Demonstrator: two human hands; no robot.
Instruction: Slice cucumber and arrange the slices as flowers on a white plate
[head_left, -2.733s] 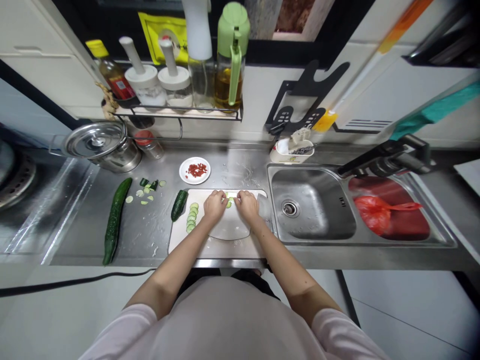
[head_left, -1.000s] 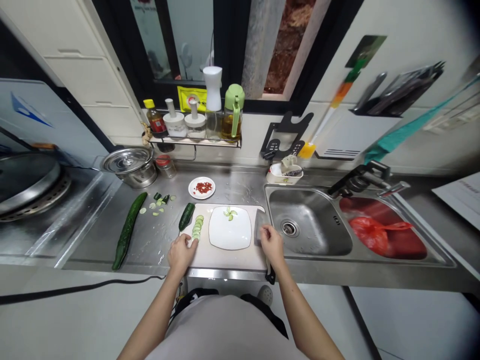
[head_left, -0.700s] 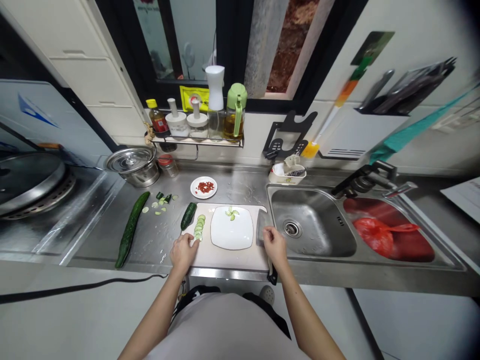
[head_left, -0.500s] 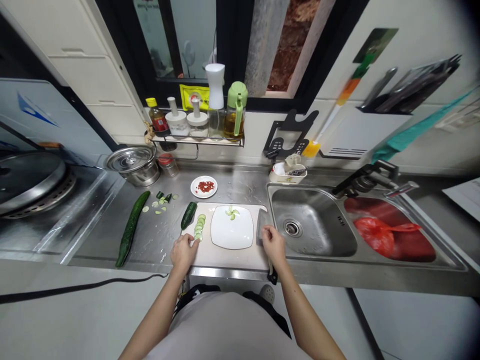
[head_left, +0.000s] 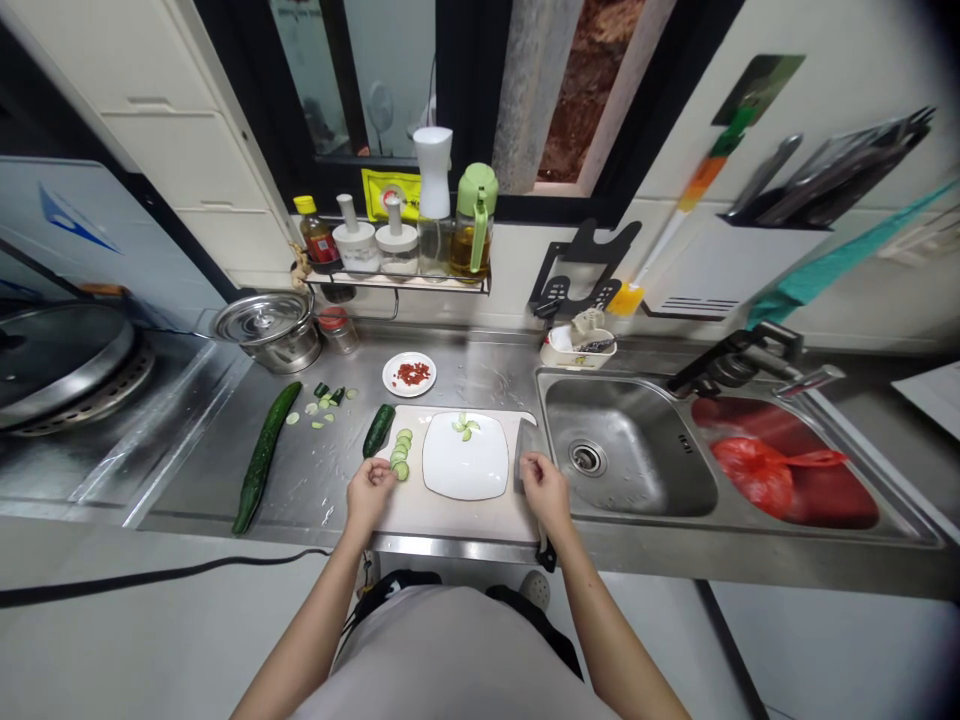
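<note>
At the left edge of the white cutting board [head_left: 450,520], my left hand [head_left: 370,492] is closed, thumb and fingertips together beside a row of cucumber slices [head_left: 403,450]. Whatever its fingertips hold, if anything, is too small to make out. My right hand [head_left: 547,488] is curled closed over the cleaver [head_left: 527,445], whose handle lies past the board's front edge; its fingertips hide what they may hold. Between both hands sits a white plate [head_left: 465,470] with a few cucumber pieces [head_left: 466,427] fanned near its far rim. A cut cucumber [head_left: 379,431] rests by the board's upper left corner.
A long whole cucumber [head_left: 266,458] and scattered scraps [head_left: 324,400] lie on the steel counter to the left. Behind the board is a small dish [head_left: 409,391] of red bits. The sink [head_left: 630,450] adjoins on the right, with a red bag [head_left: 754,475] in its second basin.
My left hand has drawn back slightly from the slices, and the nearest slice shows more fully. My right hand stays over the cleaver. The view has shifted a little.
</note>
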